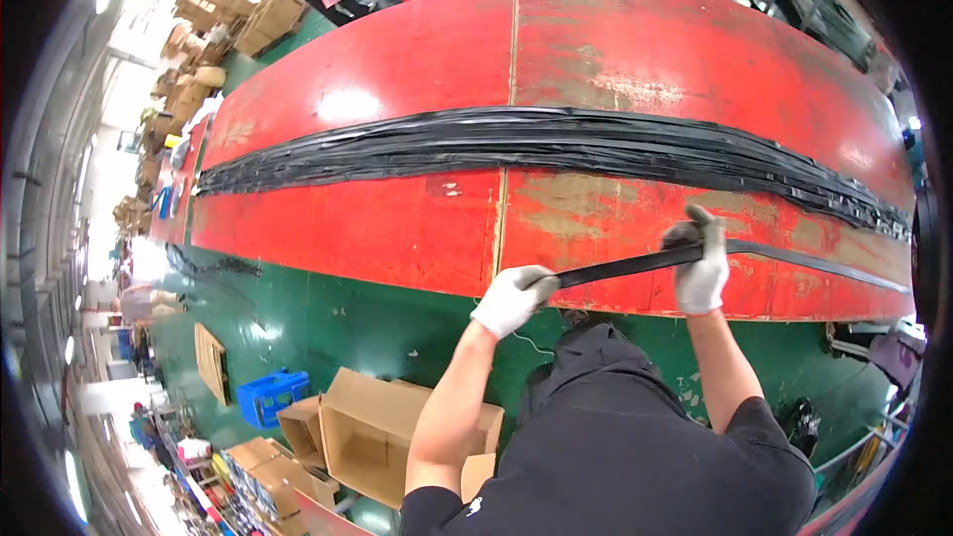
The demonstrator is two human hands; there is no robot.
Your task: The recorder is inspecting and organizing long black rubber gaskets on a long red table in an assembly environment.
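The black strip (635, 263) runs lengthwise along the red table (397, 228), clamped by left hand (514, 298) and right hand (701, 263), both fists closed.

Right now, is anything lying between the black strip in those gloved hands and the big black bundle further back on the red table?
Nothing visible: only bare red table top separates the black strip, held by both hands, from the black bundle.

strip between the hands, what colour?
Black. The strip runs from the left hand through the right hand; head view.
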